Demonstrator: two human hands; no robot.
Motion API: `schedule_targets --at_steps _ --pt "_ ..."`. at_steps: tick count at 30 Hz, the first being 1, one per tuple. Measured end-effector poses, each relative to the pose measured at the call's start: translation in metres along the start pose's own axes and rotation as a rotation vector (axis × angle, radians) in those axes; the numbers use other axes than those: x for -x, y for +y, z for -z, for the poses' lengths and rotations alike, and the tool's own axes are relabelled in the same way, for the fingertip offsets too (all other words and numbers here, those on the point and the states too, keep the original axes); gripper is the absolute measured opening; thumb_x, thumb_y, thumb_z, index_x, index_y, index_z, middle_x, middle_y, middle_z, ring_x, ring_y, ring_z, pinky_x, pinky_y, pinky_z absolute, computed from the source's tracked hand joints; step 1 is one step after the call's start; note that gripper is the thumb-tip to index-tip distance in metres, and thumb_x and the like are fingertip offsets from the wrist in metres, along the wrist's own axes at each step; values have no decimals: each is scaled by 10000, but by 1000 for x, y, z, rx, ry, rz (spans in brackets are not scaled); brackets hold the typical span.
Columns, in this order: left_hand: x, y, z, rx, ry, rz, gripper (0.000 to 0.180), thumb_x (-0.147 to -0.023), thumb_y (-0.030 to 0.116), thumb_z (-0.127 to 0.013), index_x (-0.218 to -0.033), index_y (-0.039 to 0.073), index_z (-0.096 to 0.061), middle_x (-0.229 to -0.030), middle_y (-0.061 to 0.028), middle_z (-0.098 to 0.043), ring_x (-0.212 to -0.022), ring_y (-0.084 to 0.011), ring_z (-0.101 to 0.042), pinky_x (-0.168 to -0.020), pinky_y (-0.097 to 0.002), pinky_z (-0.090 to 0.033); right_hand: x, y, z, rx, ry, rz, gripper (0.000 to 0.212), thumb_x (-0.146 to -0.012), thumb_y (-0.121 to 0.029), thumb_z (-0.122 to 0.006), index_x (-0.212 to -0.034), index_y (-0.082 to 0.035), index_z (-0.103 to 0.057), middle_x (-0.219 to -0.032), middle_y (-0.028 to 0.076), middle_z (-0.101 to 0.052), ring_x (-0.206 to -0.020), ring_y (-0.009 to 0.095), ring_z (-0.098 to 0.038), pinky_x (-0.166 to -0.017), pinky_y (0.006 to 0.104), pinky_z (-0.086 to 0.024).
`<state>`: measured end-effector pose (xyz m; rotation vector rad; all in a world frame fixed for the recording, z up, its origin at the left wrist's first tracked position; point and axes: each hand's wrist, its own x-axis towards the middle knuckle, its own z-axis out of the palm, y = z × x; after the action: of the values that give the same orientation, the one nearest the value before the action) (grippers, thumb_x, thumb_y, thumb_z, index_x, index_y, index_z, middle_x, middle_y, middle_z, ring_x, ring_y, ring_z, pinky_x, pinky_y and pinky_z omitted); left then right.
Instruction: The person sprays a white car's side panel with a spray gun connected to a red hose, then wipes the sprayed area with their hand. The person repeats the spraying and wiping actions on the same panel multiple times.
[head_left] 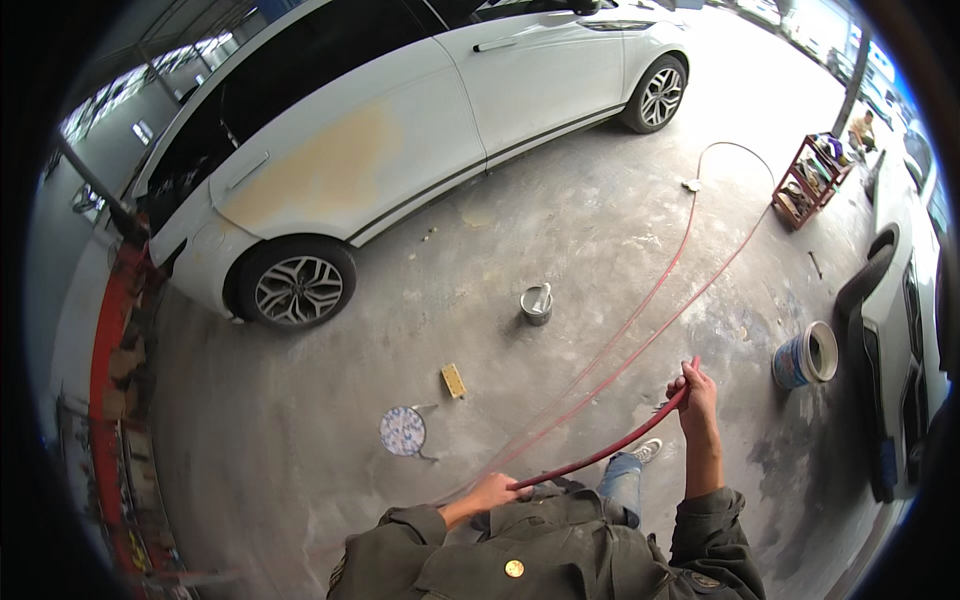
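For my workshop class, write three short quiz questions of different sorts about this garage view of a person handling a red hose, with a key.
1. True or false: both the left hand and the right hand grip the red hose.
2. Multiple choice: what stands on the concrete floor between the white car and the hose's far loops? A) a small metal can B) a ladder C) a spare tyre
3. Fill in: the sanded, tan patch lies on the car's rear ____.

Key
1. True; the hose runs from one hand to the other.
2. A
3. door
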<state>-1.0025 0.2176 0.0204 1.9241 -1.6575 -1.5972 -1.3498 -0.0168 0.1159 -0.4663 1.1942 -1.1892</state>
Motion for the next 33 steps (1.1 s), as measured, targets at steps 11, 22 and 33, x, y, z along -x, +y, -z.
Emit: schedule_targets --at_steps 11,22,33 --pt "-188 348 -95 270 171 -209 579 -898 585 -560 -774 29 -665 -581 -176 -542 -535 -290 -508 -566 -405 -418 -199 -222 70 145 -268 -39 351 -939 -101 -536 -1240 56 -444 -615 19 -512 -537 147 -551 -548 298 -493" --pt "-421 552 -86 457 311 -306 534 -909 532 -594 -839 5 -647 -611 -146 -538 -571 -208 -505 -589 -383 -426 -390 -323 100 347 -436 -62 372 -933 -113 -564 -1250 48 -454 -723 21 -532 -597 122 -552 -586 289 -509" --pt "-650 717 -29 792 423 -291 347 -970 334 -565 -893 3 -634 -623 -49 -546 -602 -106 -484 -546 -327 -397 -578 -412 117 612 -565 -89 230 -952 -170 -583 -1127 -23 -582 -845 10 -607 -745 90 -586 -653 255 -507"
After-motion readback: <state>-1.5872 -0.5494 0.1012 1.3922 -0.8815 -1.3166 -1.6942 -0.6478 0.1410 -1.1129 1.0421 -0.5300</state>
